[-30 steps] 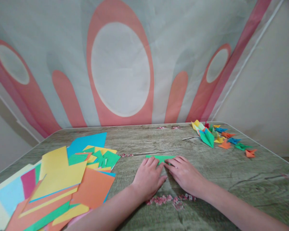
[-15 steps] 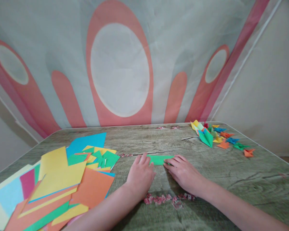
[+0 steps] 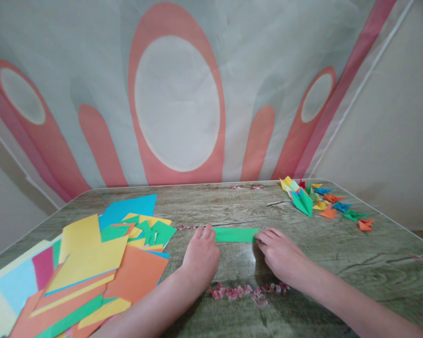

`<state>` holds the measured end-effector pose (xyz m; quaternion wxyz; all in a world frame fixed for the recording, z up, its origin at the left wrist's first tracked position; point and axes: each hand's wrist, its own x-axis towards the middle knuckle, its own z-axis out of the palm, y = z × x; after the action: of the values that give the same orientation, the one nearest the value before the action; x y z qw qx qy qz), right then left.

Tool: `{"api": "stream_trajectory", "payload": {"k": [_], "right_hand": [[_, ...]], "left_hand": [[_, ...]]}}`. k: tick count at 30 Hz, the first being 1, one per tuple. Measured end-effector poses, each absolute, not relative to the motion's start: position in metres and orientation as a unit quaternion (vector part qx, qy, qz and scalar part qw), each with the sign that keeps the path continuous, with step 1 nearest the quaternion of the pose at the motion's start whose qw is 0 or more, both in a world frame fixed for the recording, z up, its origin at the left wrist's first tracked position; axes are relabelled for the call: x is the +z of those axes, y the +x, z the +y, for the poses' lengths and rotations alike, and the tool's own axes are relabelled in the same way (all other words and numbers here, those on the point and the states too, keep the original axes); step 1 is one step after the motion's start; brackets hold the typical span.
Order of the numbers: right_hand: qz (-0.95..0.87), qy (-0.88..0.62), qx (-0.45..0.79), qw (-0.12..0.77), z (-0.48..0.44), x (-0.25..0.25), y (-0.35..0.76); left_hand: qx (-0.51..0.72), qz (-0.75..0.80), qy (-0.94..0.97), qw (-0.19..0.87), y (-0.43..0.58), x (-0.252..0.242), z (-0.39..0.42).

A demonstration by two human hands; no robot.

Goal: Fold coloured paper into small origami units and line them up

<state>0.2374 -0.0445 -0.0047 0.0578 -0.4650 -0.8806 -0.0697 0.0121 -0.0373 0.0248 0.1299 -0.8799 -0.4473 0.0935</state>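
Note:
A folded green paper strip (image 3: 236,235) lies flat and lengthwise across the table between my hands. My left hand (image 3: 202,256) is at its left end, fingers bent and close together, pressing that end down. At the opposite end, the fingertips of my right hand (image 3: 281,253) pinch the corner and edge, with the thumb side partly hidden. The middle of the strip shows uncovered.
To the left, a heap of coloured paper sheets (image 3: 137,277) spreads over the wood-grain table (image 3: 204,202). Small folded paper figures (image 3: 329,211) and a green folded paper piece (image 3: 302,203) sit at the back right. A printed cloth backdrop (image 3: 232,94) rises behind.
My right hand has slid rightward along the strip to its right end. My left hand has shifted slightly left, so more of the green paper shows between them.

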Motion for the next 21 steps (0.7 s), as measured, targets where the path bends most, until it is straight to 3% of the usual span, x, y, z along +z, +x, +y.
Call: {"api": "stream_trajectory", "payload": {"k": [7,15,21], "right_hand": [[-0.871,-0.484,-0.079,0.02,-0.046,-0.003,0.239],[-0.865,-0.496,-0.056,0.047,-0.047,-0.001,0.239],[-0.86,-0.495,-0.067,0.102,-0.045,-0.007,0.24]], "left_hand": [[0.093,-0.443,-0.884,0.117,0.011,0.027,-0.035],[0.075,-0.433,-0.895,0.078,0.004,0.032,-0.028],[-0.015,-0.474,-0.879,0.041,0.002,0.024,-0.021]]}}
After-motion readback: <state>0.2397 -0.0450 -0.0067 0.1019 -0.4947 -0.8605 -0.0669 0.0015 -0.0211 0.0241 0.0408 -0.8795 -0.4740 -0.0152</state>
